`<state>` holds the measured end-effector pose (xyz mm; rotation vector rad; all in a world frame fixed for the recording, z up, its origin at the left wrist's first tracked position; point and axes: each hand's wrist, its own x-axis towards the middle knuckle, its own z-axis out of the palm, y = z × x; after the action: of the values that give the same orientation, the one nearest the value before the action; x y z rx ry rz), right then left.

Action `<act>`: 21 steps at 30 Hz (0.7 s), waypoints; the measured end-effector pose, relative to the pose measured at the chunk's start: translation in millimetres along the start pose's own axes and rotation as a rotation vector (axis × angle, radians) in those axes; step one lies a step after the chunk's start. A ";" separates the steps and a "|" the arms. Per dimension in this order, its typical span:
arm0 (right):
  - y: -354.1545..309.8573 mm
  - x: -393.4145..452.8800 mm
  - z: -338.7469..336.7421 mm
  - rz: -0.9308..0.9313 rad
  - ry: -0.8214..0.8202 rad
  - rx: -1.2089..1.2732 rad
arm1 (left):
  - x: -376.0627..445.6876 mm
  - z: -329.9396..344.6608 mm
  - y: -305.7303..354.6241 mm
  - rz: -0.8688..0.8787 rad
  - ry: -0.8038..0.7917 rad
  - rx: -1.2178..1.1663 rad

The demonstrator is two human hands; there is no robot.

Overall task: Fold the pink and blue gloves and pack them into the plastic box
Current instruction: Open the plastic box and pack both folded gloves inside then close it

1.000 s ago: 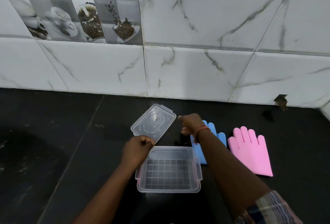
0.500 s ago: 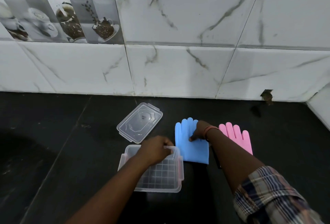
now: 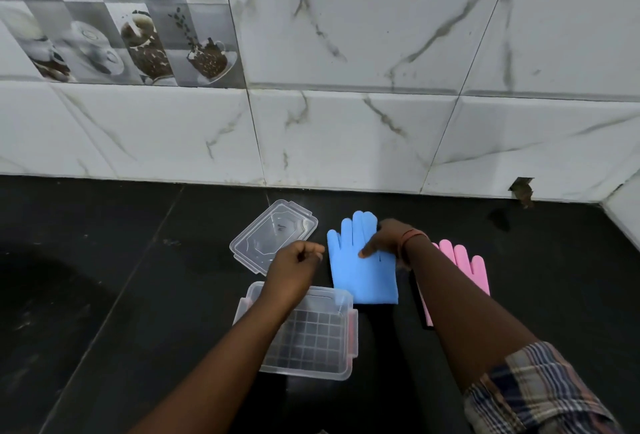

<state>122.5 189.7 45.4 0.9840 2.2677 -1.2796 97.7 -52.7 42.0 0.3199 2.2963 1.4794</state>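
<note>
Head view: right hand [image 3: 388, 239] fingers extended, touching flat blue glove [image 3: 363, 271]; left hand [image 3: 294, 262] loosely curled, empty, beside it.

I count two gloves, one blue glove [image 3: 363, 271] and one pink glove [image 3: 465, 265], one plastic box [image 3: 341, 309], one lid [image 3: 273, 234].

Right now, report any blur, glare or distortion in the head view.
Head view: wide-angle bending curves the wall tile lines; left hand slightly motion-blurred; faint sheen on the lid and dark counter; blue glove is sharp.
</note>
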 end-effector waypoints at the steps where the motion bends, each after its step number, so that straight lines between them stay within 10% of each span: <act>1: -6.8 -4.7 -2.2 -0.045 0.015 0.053 | -0.8 0.4 0.4 -0.058 0.033 -0.108; 7: -56.4 -51.4 -14.8 -0.230 0.120 0.295 | -8.9 9.0 10.4 -0.497 -0.094 -0.817; 12: -65.5 -97.0 22.2 -0.339 -0.003 0.770 | -10.3 -9.0 8.9 -0.329 -0.383 -1.270; 21: -9.3 -139.7 108.5 -0.216 0.069 0.855 | -22.6 -70.3 -44.8 -0.401 -0.748 -1.222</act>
<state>209.7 38.9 77.6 1.0413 1.8899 -2.4373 88.0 -137.9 31.6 0.0142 0.6160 1.7974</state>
